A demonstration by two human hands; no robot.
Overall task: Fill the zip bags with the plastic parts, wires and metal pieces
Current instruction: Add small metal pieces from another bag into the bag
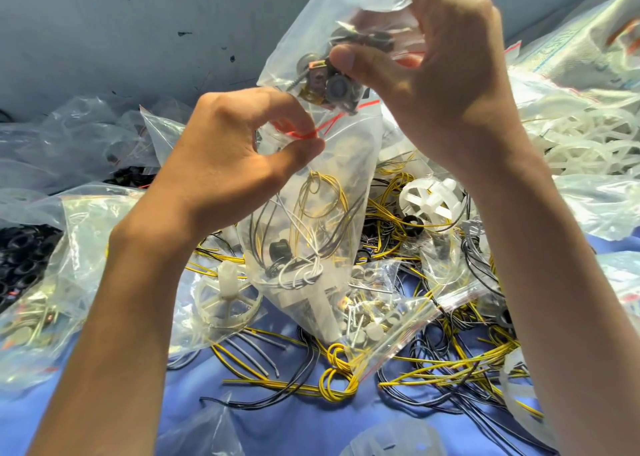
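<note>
My left hand pinches the red-lined mouth of a large clear zip bag that hangs upright and holds yellow, black and white wires, a black ring and white plastic parts. My right hand grips a smaller clear bag of metal pieces, nuts, washers and a screw, tilted over the large bag's mouth. Thumb and fingers squeeze the metal pieces through the plastic.
Loose yellow and black wires cover the blue cloth. A white plastic wheel lies right of centre, another wheel in a bag at left. Bags of black rings and white parts line the sides.
</note>
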